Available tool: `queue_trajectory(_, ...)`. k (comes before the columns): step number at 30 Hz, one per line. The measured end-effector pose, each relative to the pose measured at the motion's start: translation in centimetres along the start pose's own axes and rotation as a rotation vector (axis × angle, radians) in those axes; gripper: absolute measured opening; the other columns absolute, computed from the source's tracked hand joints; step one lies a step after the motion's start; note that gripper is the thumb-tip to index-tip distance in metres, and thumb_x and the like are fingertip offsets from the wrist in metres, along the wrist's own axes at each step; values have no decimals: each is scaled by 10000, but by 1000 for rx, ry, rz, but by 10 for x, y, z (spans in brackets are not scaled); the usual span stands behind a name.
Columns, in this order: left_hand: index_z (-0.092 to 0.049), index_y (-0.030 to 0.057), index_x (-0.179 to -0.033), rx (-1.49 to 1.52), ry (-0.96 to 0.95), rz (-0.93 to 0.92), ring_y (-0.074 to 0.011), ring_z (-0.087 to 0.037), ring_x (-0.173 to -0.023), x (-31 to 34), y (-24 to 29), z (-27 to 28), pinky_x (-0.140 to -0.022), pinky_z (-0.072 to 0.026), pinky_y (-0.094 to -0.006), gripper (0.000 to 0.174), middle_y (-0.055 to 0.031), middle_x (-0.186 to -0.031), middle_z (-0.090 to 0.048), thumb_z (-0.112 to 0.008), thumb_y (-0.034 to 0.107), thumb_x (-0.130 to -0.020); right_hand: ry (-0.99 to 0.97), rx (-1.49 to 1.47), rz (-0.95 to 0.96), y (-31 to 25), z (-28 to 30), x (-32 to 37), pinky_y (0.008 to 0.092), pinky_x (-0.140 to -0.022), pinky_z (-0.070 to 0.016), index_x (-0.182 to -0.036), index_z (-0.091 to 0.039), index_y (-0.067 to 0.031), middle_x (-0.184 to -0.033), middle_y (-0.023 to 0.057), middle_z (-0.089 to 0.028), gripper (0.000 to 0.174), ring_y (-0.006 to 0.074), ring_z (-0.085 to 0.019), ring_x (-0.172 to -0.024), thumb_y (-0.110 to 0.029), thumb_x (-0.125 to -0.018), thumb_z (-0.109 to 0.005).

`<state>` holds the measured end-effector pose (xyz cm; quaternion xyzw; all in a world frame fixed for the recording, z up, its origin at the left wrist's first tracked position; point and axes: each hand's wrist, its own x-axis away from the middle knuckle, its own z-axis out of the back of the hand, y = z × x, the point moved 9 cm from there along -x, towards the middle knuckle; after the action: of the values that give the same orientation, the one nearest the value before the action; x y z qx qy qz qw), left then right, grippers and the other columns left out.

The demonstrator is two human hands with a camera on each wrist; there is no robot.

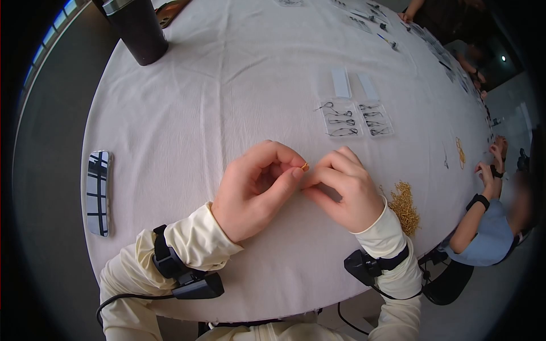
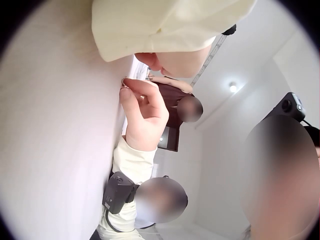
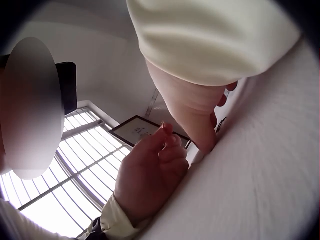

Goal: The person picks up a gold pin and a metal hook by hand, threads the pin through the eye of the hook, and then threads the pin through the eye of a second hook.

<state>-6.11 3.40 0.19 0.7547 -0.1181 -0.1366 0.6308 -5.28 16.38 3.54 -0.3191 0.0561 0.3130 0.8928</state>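
Observation:
Thumb and forefinger of my left hand (image 1: 256, 187) pinch a small gold-orange piece (image 1: 305, 167), too small to make out its kind. Close beside it, my right hand (image 1: 347, 187) has its thumb and forefinger brought together, fingertips just below the piece. In the left wrist view the right hand (image 2: 147, 110) shows a tiny gold-toned bit (image 2: 124, 80) at its pinched tips. The right wrist view shows the left hand (image 3: 150, 172) raised, thumb against the forefinger. A heap of thin gold strands (image 1: 405, 207) lies by the right wrist.
Two clear boxes (image 1: 343, 120) with dark looped wires stand beyond the hands. A phone (image 1: 99, 193) lies at left and a dark tumbler (image 1: 138, 31) stands at the far left. A gold loop (image 1: 460, 153) lies at right, near another person's arm (image 1: 472, 224).

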Motion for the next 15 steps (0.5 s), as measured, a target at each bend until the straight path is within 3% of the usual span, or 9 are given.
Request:
queue_trajectory(4, -615, 11, -1040, -9, 10, 3, -47, -526, -752, 0, 0, 1, -661, -434, -209, 85, 2, -915, -619, -582, 84, -1012, 95, -8, -30, -6, 15, -2, 333, -748, -467, -833, -684, -55, -836, 31, -585, 128, 220, -549, -814, -1, -754, -770)
queue_trajectory(6, -627, 11, -1049, -18, 0, 11, -54, -534, -745, 0, -1, 0, -654, -449, -216, 99, -6, -917, -627, -585, 93, -1013, 247, -138, -123, -3, 34, 4, 315, -716, -470, -835, -685, -48, -828, 30, -596, 110, 196, -560, -794, 17, -780, -755)
queue_trajectory(15, -636, 2, -1052, -4, -2, 10, -61, -549, -755, 0, -1, -1, -661, -468, -224, 117, -23, -959, -643, -602, 104, -1009, 284, -91, -143, -4, 34, 5, 302, -685, -471, -847, -697, -43, -817, 30, -604, 97, 180, -569, -774, 16, -794, -753)
